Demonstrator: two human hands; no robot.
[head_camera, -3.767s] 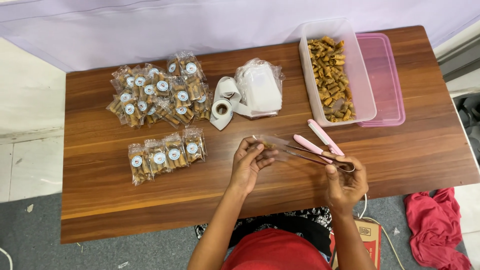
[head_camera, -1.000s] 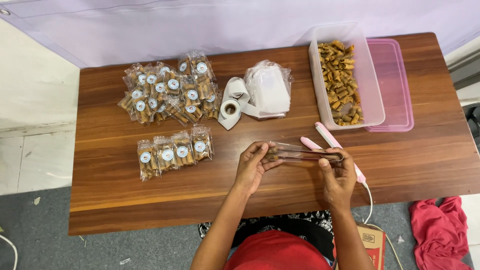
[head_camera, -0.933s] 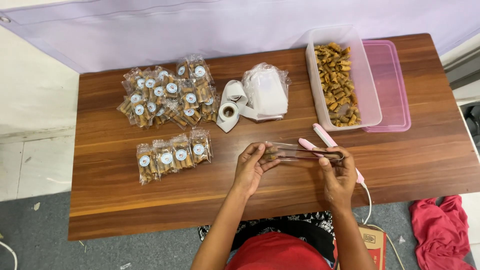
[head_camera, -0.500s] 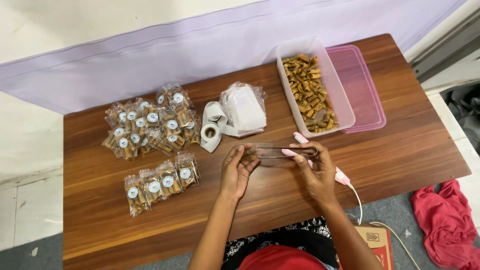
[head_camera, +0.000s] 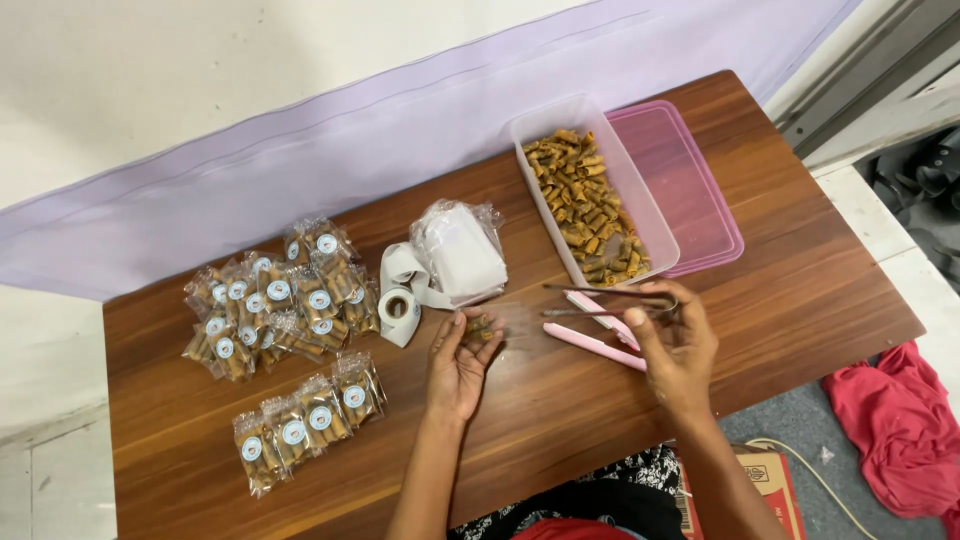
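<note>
Two hands, one clear pouch, one pair of tongs.
Left hand (head_camera: 460, 362) fingers curled around filled clear pouch (head_camera: 485, 326); right hand (head_camera: 675, 345) pinching metal tongs (head_camera: 605, 300) beside one snack tub (head_camera: 590, 205), one pink lid (head_camera: 690, 190). Bare wooden table (head_camera: 800, 290) toward right edge.

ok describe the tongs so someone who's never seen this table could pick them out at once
Start at the clear tub of brown rolled snacks on the wooden table, beside its pink lid. Just below the tub's near end, the right hand holds the tongs: two thin dark metal arms pointing left. They are slimmer and darker than the pink sealer lying beneath them.
</note>
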